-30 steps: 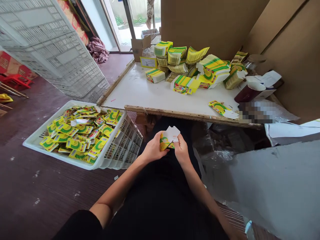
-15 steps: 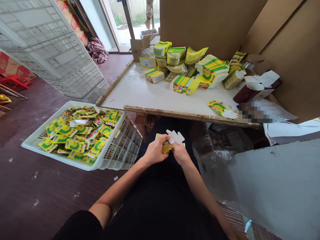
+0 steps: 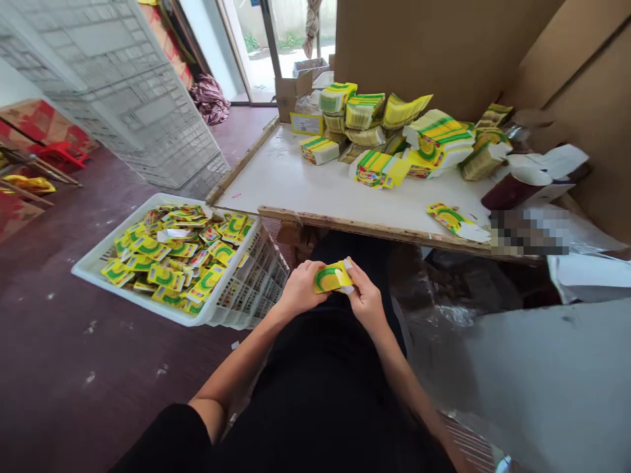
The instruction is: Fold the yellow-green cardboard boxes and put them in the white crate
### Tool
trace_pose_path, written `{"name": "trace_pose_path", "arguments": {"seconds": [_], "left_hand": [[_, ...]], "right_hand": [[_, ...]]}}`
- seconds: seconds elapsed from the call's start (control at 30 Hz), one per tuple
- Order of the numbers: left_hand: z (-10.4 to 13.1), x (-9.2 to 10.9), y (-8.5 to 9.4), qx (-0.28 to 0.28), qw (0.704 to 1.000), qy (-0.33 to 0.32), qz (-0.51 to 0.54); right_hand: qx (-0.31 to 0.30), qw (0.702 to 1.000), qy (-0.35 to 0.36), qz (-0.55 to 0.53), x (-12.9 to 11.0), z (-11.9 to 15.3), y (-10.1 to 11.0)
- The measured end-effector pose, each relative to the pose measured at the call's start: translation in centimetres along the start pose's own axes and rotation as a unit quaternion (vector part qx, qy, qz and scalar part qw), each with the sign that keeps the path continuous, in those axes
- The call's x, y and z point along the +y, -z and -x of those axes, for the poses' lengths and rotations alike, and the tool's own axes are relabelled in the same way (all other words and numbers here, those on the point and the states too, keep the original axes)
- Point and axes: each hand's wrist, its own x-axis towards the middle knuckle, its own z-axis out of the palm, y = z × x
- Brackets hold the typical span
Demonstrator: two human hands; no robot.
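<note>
- We have a small yellow carton (image 3: 325, 280) between our two hands, above our lap and just short of the worktop (image 3: 286, 186), with a white flap at its right end
- Our left grip (image 3: 300, 289) pinches the carton's left end
- Our right grip (image 3: 365, 297) pinches the right end, fingers at the flap
- The worktop's wooden front edge (image 3: 340, 224) stands between us and everything lying on it
- Near that edge, to the right, lies a loose carton (image 3: 445, 215), its white part towards the edge
- Farther back, bundles of yellow cartons (image 3: 365, 113) sit heaped, some on top of others, hiding part of the surface
- Right of them, a dark red cup (image 3: 513, 189) leans beside clear plastic (image 3: 589, 230); a blurred patch covers what lies next to it
- Left of the worktop, a white crate (image 3: 229, 272) holds a pile of yellow packs (image 3: 165, 276)
- Behind it rise stacked pale crates (image 3: 113, 85)
</note>
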Motion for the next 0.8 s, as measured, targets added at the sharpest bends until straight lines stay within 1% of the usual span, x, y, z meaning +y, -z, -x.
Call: {"name": "trace_pose_path", "arguments": {"seconds": [0.07, 0.17, 0.27, 0.33, 0.4, 0.5, 0.57, 0.6, 0.63, 0.67, 0.7, 0.73, 0.77, 0.8], "left_hand": [[0.2, -0.1, 0.5, -0.006, 1.000, -0.006, 0.016], [0.4, -0.6, 0.9, -0.018, 0.999, 0.003, 0.028], [0.4, -0.8, 1.2, -0.050, 0.999, 0.006, 0.021], [0.2, -0.8, 1.2, -0.076, 0.997, 0.002, -0.001], [0.1, -0.6, 1.1, -0.086, 0.996, 0.000, -0.019], [0.1, -0.7, 1.3, -0.075, 0.997, -0.004, -0.006], [0.4, -1.7, 2.5, -0.068, 0.998, 0.002, 0.008], [0.6, -2.6, 3.6, -0.057, 0.998, 0.013, 0.005], [0.9, -3.6, 4.9, -0.028, 0.999, 0.033, -0.013], [1.3, -4.8, 6.4, 0.030, 0.996, 0.064, -0.045], [1.6, -6.1, 7.9, 0.108, 0.985, 0.098, -0.092], [2.0, -7.3, 9.4, 0.186, 0.963, 0.134, -0.144], [2.3, -8.4, 10.7, 0.239, 0.940, 0.168, -0.176], [2.6, -9.3, 11.5, 0.276, 0.922, 0.200, -0.184]], "right_hand": [[-0.033, 0.999, 0.009, 0.014, 0.5, 0.1, 0.2], [-0.073, 0.997, 0.006, 0.008, 0.8, -0.1, 0.8], [-0.129, 0.992, -0.002, 0.002, 0.6, -0.5, 1.7], [-0.154, 0.988, -0.027, 0.005, 0.4, -0.7, 1.8], [-0.141, 0.988, -0.065, 0.007, 0.0, -0.6, 1.2], [-0.093, 0.990, -0.102, -0.023, -0.4, -0.3, -0.2], [-0.075, 0.987, -0.123, -0.067, -0.3, -0.4, -0.4], [-0.065, 0.985, -0.137, -0.079, -0.1, -0.5, -0.2], [-0.054, 0.984, -0.153, -0.075, 0.1, -0.6, 0.4], [-0.043, 0.983, -0.170, -0.050, 0.3, -0.7, 1.0], [-0.037, 0.981, -0.189, -0.006, 0.6, -0.8, 1.7], [-0.040, 0.976, -0.208, 0.048, 0.8, -0.9, 2.4], [-0.056, 0.967, -0.226, 0.109, 1.1, -1.0, 2.8], [-0.081, 0.954, -0.238, 0.165, 1.2, -1.0, 3.0]]}}
